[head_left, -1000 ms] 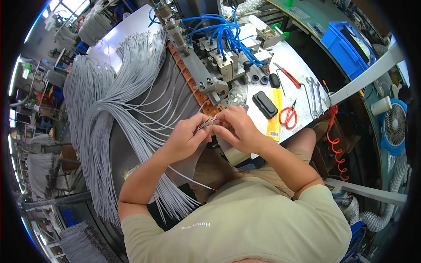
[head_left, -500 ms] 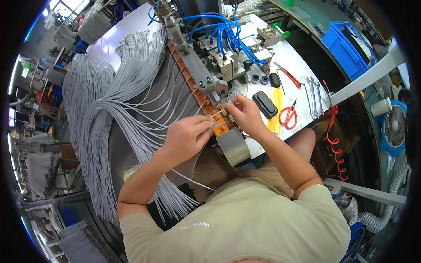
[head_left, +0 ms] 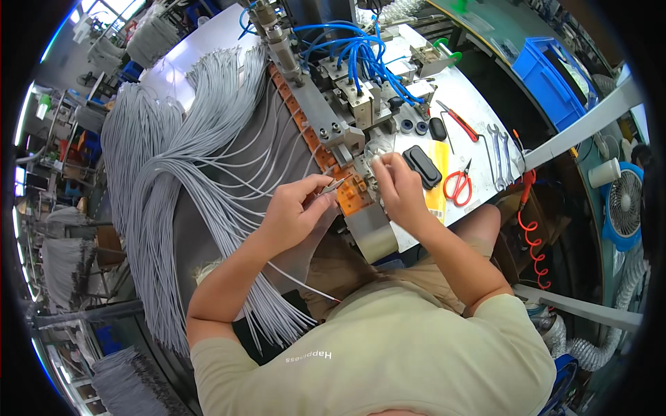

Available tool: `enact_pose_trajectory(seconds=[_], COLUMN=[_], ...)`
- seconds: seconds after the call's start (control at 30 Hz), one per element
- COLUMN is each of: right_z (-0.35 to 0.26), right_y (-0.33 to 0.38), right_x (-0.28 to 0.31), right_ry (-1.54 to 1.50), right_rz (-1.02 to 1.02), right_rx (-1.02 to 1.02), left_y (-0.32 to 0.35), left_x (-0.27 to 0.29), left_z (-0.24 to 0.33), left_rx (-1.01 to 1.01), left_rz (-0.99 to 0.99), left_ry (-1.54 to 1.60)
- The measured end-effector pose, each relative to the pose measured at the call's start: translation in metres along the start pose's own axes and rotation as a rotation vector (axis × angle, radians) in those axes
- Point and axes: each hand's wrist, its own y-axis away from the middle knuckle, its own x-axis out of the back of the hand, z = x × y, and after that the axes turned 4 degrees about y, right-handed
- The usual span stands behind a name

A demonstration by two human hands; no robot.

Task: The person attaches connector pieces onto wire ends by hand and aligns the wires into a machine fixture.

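My left hand pinches the end of a grey cable between thumb and fingertips, just over the near end of an orange slotted fixture strip. To the right of that strip, my right hand is closed, its fingertips together beside a clear bag or tray of small parts. Whatever those fingertips hold is too small to make out. Several grey cables run from a large bundle on the left toward the strip. A metal press arm with a cylinder stands along the strip's right side.
Blue air hoses loop over the machine. On the white table lie a black case, red-handled scissors, wrenches and a red-handled tool. A blue crate and a blue fan stand at right.
My right hand has drawn back from the orange strip, slightly to the right. My left hand has lifted a little with the cable end, which has come up off the strip.
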Motion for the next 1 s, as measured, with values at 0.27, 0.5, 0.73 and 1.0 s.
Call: enact_pose_trajectory(seconds=[0.27, 0.5, 0.73, 1.0], right_z=[-0.018, -0.02, -0.024, -0.016], right_y=[0.016, 0.016, 0.012, -0.001], right_x=[-0.01, -0.01, -0.005, -0.007], right_ry=[0.225, 0.196, 0.003, 0.214], right_rz=[0.027, -0.05, -0.23, -0.093], right_rx=[0.475, 0.38, 0.113, 0.6], left_y=[-0.003, -0.003, -0.002, -0.002], left_x=[-0.01, -0.008, 0.0, -0.003], left_z=[-0.014, -0.013, -0.004, -0.008], left_rx=[-0.079, -0.189, -0.106, -0.191], left_rz=[0.014, 0.059, -0.09, 0.006], left_ry=[0.126, -0.031, -0.084, -0.052])
